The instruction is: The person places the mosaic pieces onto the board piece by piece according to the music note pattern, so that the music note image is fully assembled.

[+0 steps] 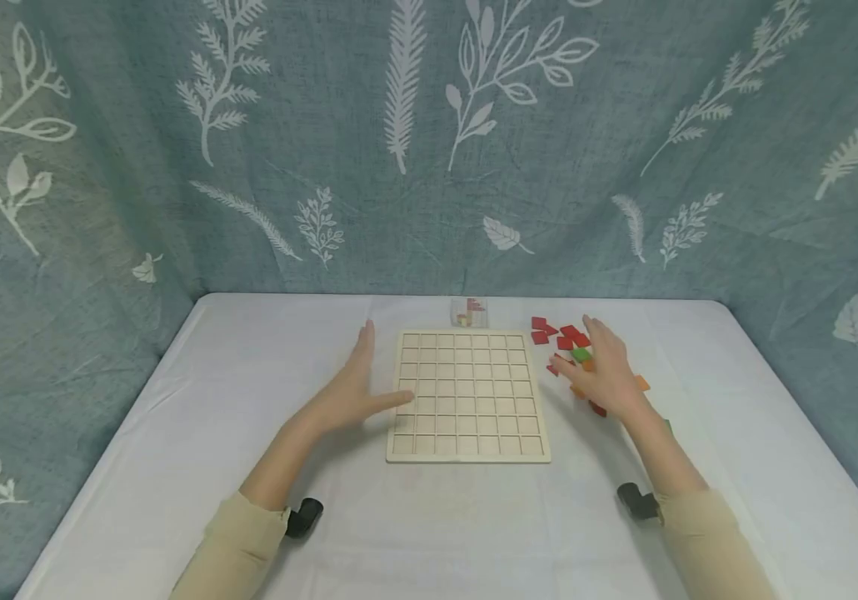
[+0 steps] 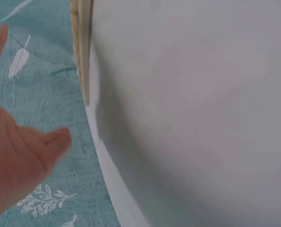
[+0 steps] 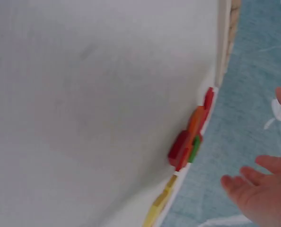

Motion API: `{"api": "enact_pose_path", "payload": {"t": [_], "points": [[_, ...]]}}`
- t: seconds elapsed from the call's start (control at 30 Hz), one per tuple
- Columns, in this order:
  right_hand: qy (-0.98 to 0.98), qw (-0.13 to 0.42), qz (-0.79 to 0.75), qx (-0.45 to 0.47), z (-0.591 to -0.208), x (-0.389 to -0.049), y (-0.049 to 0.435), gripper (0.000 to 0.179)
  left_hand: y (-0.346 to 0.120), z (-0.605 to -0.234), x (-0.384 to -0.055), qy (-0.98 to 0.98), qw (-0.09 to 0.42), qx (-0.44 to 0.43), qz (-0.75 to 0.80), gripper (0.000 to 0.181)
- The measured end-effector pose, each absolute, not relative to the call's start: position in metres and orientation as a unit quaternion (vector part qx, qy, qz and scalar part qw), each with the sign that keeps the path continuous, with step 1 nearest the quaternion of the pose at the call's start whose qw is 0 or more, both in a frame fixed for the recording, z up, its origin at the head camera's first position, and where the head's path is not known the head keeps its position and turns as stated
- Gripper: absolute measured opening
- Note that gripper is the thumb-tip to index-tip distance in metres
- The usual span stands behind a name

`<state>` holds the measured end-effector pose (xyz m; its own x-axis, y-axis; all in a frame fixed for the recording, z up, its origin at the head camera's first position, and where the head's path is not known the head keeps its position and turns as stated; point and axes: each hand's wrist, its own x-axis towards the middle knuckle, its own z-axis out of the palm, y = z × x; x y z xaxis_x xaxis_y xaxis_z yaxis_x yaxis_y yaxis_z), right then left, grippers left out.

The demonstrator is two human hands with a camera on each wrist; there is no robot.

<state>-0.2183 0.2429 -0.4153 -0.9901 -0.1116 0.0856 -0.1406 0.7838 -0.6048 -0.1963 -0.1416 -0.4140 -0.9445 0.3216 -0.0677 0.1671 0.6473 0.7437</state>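
A pale wooden grid board (image 1: 466, 457) lies on the table, its square cells bare. My left hand (image 1: 350, 392) hovers at its left side, fingers extended and thumb stretched out so that it overlaps the board's left edge in the head view. In the left wrist view, that hand (image 2: 17, 156) holds nothing. To the right of the board, my right hand (image 1: 609, 375) is above a loose spread of small flat pieces, with fingers apart. Red pieces (image 1: 540, 337), a green piece (image 1: 581, 355) and orange pieces (image 1: 642, 382) show around it; others are hidden beneath.
A small clear box (image 1: 469, 312) with a few coloured bits stands behind the board. The white-covered table (image 1: 466, 533) ends at a patterned teal curtain (image 1: 369, 225). Yellow pieces (image 3: 160, 201) appear in the right wrist view. Black wrist cameras (image 1: 305, 517) jut inward from both forearms.
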Motion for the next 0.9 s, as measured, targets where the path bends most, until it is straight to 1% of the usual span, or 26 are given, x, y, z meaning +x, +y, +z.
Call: {"api": "enact_pose_path", "payload": {"t": [0.13, 0.3, 0.47, 0.57, 0.73, 0.9], "points": [[-0.945, 0.021, 0.319, 0.076, -0.420, -0.230, 0.243, 0.070, -0.139, -0.417, -0.187, 0.882, 0.141, 0.164, 0.418, 0.128], [-0.943, 0.004, 0.322, 0.089, -0.425, -0.243, 0.240, 0.055, -0.136, -0.419, -0.179, 0.873, 0.183, 0.183, 0.412, 0.132], [-0.944, -0.017, 0.319, 0.079, -0.433, -0.255, 0.236, 0.051, -0.134, -0.420, -0.176, 0.876, 0.216, 0.192, 0.387, 0.134], [-0.946, -0.023, 0.313, 0.077, -0.435, -0.263, 0.234, 0.050, -0.134, -0.422, -0.175, 0.879, 0.225, 0.201, 0.368, 0.132], [-0.952, -0.008, 0.286, 0.103, -0.439, -0.273, 0.235, 0.044, -0.135, -0.423, -0.174, 0.886, 0.226, 0.217, 0.342, 0.128], [-0.957, -0.014, 0.270, 0.108, -0.440, -0.279, 0.234, 0.040, -0.138, -0.425, -0.174, 0.891, 0.221, 0.227, 0.324, 0.121]]}}
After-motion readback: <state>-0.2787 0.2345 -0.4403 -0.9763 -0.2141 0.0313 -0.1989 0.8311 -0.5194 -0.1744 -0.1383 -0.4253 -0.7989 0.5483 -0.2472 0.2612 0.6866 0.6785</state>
